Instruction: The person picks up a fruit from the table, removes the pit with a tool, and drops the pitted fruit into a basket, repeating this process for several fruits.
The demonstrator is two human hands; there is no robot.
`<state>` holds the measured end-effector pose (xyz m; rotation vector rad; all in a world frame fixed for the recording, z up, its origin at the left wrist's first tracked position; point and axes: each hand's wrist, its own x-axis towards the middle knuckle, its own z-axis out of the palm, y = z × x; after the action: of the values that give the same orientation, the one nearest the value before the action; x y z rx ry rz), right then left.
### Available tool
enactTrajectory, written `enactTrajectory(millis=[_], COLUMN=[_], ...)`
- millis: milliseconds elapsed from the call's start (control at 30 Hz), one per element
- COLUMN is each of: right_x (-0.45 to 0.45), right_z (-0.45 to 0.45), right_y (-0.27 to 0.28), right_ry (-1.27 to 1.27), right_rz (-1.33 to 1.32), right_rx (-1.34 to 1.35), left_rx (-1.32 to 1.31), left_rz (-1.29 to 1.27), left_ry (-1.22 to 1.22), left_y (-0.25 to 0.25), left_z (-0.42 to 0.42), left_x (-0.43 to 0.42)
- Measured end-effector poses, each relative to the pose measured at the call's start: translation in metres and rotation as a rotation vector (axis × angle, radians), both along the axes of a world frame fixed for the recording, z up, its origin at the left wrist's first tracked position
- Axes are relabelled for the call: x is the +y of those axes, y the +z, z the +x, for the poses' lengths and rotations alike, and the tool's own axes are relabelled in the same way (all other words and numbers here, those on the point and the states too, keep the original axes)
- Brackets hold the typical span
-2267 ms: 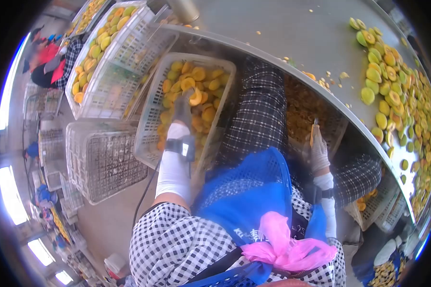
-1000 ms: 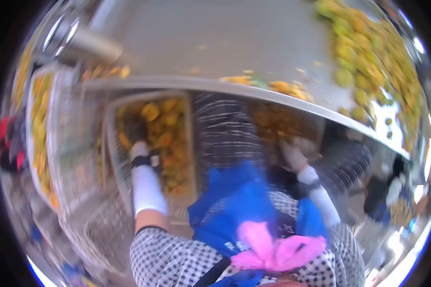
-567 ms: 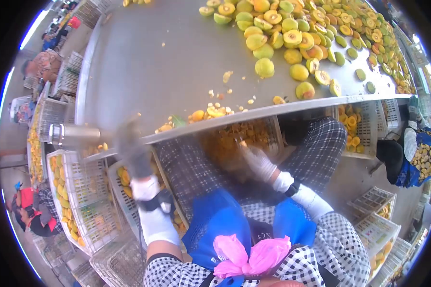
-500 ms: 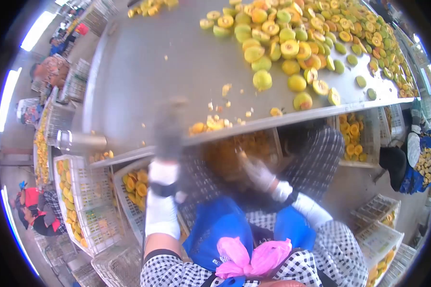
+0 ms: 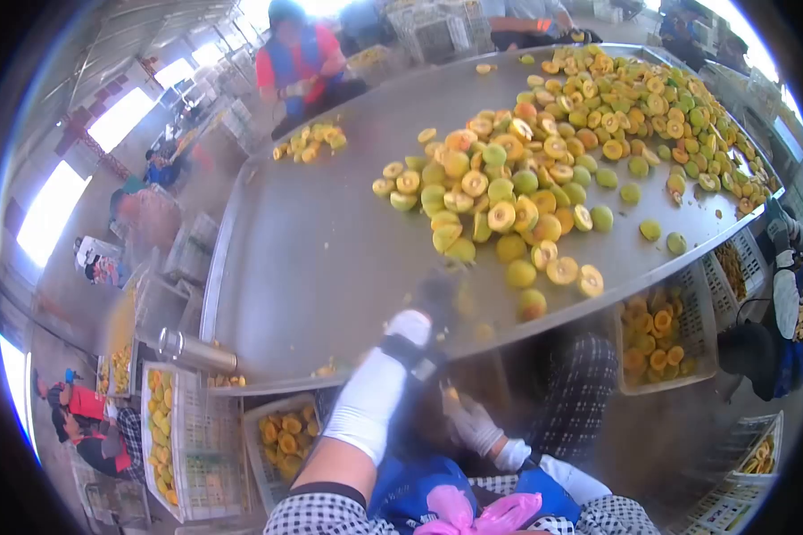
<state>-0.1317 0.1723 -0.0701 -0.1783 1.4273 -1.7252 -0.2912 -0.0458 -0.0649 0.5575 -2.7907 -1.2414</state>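
My left hand (image 5: 442,292), in a dark glove with a white wrist wrap, is over the metal table (image 5: 303,259), just short of the near edge of a heap of halved peaches (image 5: 509,192). Motion blur hides its fingers. Below the table's front edge, my right hand (image 5: 475,424) wears a white glove. It is closed around a small hand tool (image 5: 451,392) with a light handle; the tip is hard to make out. Small yellow scraps (image 5: 327,367) lie along the table's front rim.
Crates of peach halves stand by the table: a left crate (image 5: 171,446), one by my knee (image 5: 285,437) and a right crate (image 5: 660,343). A metal flask (image 5: 198,350) lies at the left corner. Across the table is a co-worker (image 5: 299,62) near a small fruit pile (image 5: 310,141).
My view has tilted up, bringing the table's far side into sight. My left hand has moved right across the table toward the peach heap. The right hand stays low with the tool.
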Motion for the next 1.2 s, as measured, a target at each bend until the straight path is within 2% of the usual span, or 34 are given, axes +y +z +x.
enactTrajectory(millis=[33,67,100,133,167,233,300,333,367,433,467,533,700,833,867,1033,1167,1200], right_x=[0.0,0.011,0.011,0.007,0.005,0.003,-0.005,-0.008,-0.006,-0.01,-0.012,-0.016,-0.024,-0.026,-0.027,-0.031,-0.035,-0.035], right_z=[0.012,0.017,0.004,0.003,0.008,0.009,0.018,0.018,0.03,0.041,0.045,0.049,0.054,0.053,0.052,0.045,0.039,0.039], right_y=[-0.03,-0.014,0.007,0.002,-0.006,0.001,0.027,0.041,0.049,0.054,0.052,0.044,0.041,0.041,0.04,0.031,0.024,0.022], right_ry=[-0.082,-0.068,-0.048,-0.1,-0.141,-0.063,-0.076,0.018,0.122,0.158,0.179,0.225,0.237,0.23,0.229,0.228,0.252,0.259], right_rz=[-0.116,-0.108,-0.098,-0.126,-0.159,-0.346,-0.267,-0.203,-0.127,-0.046,-0.049,-0.003,0.091,0.107,0.11,0.05,0.012,-0.04], right_rx=[0.148,0.033,-0.081,0.159,0.395,-0.143,0.227,0.338,0.435,0.406,0.457,0.602,0.651,0.634,0.629,0.485,0.427,0.291], left_rx=[0.209,0.425,0.381,0.354,0.35,0.44,0.501,0.514,0.502,0.615,0.603,0.586,0.567,0.541,0.56,0.566,0.441,0.411], left_rz=[0.544,1.077,1.326,1.575,1.635,1.631,1.598,1.589,1.614,1.224,1.321,1.302,1.204,1.265,1.195,1.016,0.941,0.943], left_ry=[0.139,0.322,0.218,0.118,0.016,0.118,0.29,0.213,0.259,0.491,0.413,0.41,0.422,0.417,0.439,0.49,0.492,0.476], left_y=[0.027,0.06,0.066,0.072,0.073,0.079,0.071,0.073,0.058,0.054,0.058,0.056,0.057,0.056,0.056,0.058,0.056,0.056], left_z=[0.022,0.048,0.072,0.1,0.127,0.173,0.21,0.228,0.251,0.259,0.267,0.273,0.274,0.27,0.268,0.258,0.253,0.251], left_x=[0.015,0.029,0.012,-0.004,-0.007,0.006,0.013,0.019,0.029,0.048,0.052,0.056,0.064,0.064,0.065,0.071,0.063,0.062])
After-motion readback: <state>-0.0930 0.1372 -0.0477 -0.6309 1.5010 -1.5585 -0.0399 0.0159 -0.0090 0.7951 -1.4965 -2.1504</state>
